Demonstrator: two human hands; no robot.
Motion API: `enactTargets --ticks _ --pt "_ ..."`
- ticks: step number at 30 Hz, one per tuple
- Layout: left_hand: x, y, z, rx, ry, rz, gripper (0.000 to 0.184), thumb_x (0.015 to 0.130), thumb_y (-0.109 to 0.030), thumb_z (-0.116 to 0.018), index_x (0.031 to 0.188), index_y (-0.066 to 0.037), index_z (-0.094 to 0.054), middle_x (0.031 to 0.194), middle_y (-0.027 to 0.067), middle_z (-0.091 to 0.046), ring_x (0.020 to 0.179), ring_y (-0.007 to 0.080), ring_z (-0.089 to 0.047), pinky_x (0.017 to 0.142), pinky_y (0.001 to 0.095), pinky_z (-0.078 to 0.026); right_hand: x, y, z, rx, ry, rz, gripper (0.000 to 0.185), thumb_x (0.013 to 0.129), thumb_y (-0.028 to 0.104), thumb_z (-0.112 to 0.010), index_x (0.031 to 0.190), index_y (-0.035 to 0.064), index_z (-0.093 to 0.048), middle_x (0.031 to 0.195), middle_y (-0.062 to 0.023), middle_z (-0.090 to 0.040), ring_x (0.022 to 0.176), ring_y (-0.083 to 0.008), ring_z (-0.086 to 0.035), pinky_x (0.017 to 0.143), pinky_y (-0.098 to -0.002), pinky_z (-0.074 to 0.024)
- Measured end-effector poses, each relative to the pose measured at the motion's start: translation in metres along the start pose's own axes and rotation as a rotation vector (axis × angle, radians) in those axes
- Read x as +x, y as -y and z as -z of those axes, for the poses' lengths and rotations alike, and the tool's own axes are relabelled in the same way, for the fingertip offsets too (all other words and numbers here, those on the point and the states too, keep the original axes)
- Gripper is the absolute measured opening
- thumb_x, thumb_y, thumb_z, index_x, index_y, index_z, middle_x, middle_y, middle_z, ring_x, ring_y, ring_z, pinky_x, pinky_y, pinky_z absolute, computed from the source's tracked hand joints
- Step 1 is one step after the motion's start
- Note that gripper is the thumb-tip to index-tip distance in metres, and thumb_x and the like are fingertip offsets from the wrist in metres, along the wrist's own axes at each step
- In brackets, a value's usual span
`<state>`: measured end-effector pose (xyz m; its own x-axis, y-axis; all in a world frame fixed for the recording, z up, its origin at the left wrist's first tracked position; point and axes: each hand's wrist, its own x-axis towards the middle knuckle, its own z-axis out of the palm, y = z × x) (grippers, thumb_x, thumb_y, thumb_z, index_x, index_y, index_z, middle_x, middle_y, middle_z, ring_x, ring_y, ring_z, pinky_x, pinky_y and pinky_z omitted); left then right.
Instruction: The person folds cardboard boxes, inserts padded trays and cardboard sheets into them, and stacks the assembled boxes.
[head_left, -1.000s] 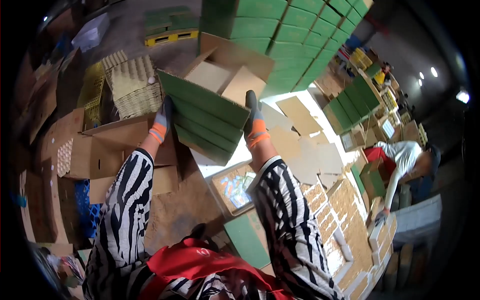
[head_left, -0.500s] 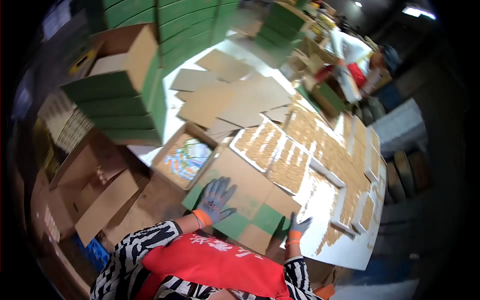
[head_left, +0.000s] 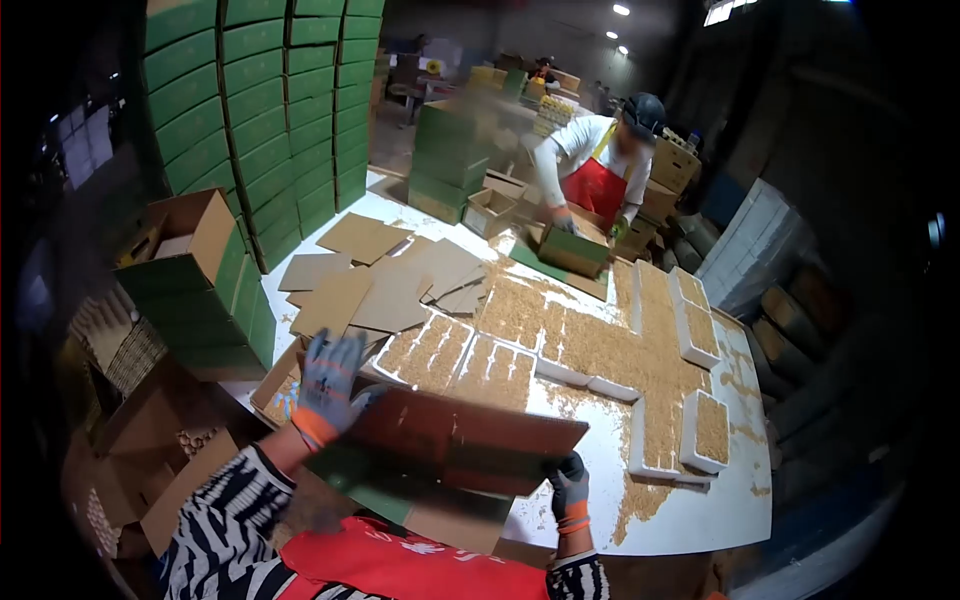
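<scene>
A flattened green and brown carton (head_left: 470, 440) is tilted up at the table's near edge, partly blurred. At its left end my left hand (head_left: 335, 385) has its fingers raised and spread, with the palm side by the carton's corner. My right hand (head_left: 570, 490) is closed on the carton's lower right corner. Beneath it lies more green and brown cardboard (head_left: 455, 518). Just left of my left hand, an open box with colourful packets (head_left: 284, 397) is partly hidden.
White trays of brown grain-like material (head_left: 425, 350) stand on the white table (head_left: 735, 510). Loose cardboard sheets (head_left: 385, 290) lie behind. Green boxes (head_left: 260, 120) are stacked at left. Across the table a co-worker (head_left: 595, 170) handles a green box (head_left: 574, 250).
Earlier my hands set a green box down at the left, then lay flat on the cardboard. Now one carton has been lifted and tilted, with my right hand gripping it. The view has swung rightward.
</scene>
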<state>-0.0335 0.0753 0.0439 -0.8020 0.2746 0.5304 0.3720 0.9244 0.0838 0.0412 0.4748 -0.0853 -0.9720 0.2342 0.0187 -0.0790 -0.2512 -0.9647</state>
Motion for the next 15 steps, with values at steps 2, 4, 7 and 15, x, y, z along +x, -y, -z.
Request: enactTargets --ticks 2,4,7,15 --pt "0.026 -0.011 0.043 -0.119 0.668 0.075 0.051 0.087 -0.033 -0.06 0.128 -0.003 -0.053 0.116 0.0201 -0.06 0.107 0.0325 -0.056 0.106 0.0431 -0.035 0.01 0.01 0.012 -0.621 0.042 0.088 0.037 0.081 0.0 -0.062 0.118 -0.0024 -0.056 0.107 -0.0128 -0.064 0.099 -0.0233 -0.061 0.088 -0.036 -0.049" --pt "0.02 -0.007 0.055 -0.171 0.78 -0.101 0.042 0.088 -0.026 -0.059 0.124 -0.004 -0.057 0.112 0.0178 -0.063 0.104 0.0296 -0.059 0.101 0.04 -0.04 -0.004 0.045 -0.024 -0.974 -0.291 0.549 0.049 0.08 0.005 -0.064 0.126 -0.0034 -0.05 0.122 -0.0186 -0.056 0.115 -0.0327 -0.053 0.1 -0.0443 -0.0403" --pt "0.011 0.03 0.046 -0.552 0.916 -0.14 0.037 0.09 -0.022 -0.057 0.123 -0.007 -0.06 0.11 0.0127 -0.066 0.104 0.0262 -0.061 0.098 0.0369 -0.043 -0.008 0.083 -0.083 -0.951 -0.311 0.742 0.092 0.072 0.04 -0.075 0.141 -0.0037 -0.033 0.144 -0.0258 -0.033 0.135 -0.0443 -0.027 0.111 -0.0527 -0.0226" --pt "0.027 0.017 0.014 -0.896 1.305 0.1 0.043 0.094 -0.031 -0.059 0.129 -0.006 -0.057 0.105 0.0017 -0.066 0.089 0.0076 -0.056 0.079 0.0234 -0.045 -0.004 0.131 -0.168 -1.496 0.423 0.753 0.091 0.073 0.064 -0.065 0.145 0.0175 -0.036 0.147 -0.0194 -0.032 0.137 -0.0431 -0.024 0.111 -0.0599 -0.0138"
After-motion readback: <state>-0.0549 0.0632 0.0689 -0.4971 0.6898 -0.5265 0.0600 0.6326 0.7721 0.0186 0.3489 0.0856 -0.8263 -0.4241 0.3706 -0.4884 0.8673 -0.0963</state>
